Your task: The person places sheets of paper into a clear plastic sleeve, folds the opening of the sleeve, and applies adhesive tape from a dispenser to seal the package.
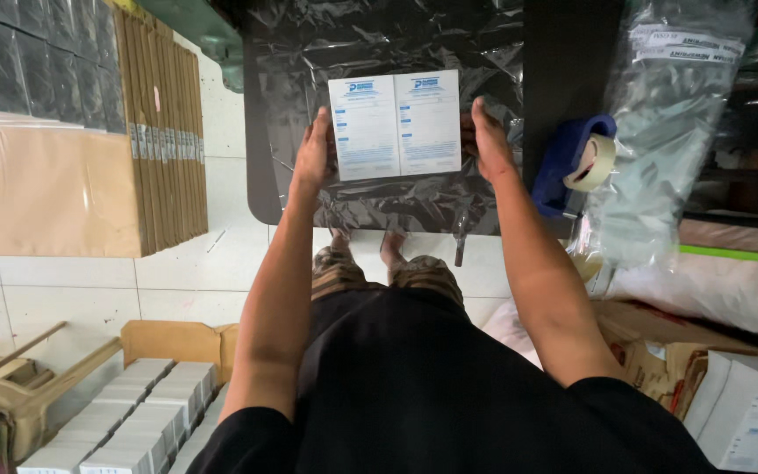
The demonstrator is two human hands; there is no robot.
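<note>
two white boxes (395,125), side by side, are pressed together between the left hand (313,158) at 9 o'clock and the right hand (490,140) at 3 o'clock, each grip flat and open-palmed, on clear film (379,206) over the counter (563,53). even pressure should be kept so edges stay flush.

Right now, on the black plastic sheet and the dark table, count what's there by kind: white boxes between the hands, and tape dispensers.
White boxes, held side by side between the left hand and right hand: 2
Blue tape dispenser with a roll of tape: 1
Total: 3
</note>
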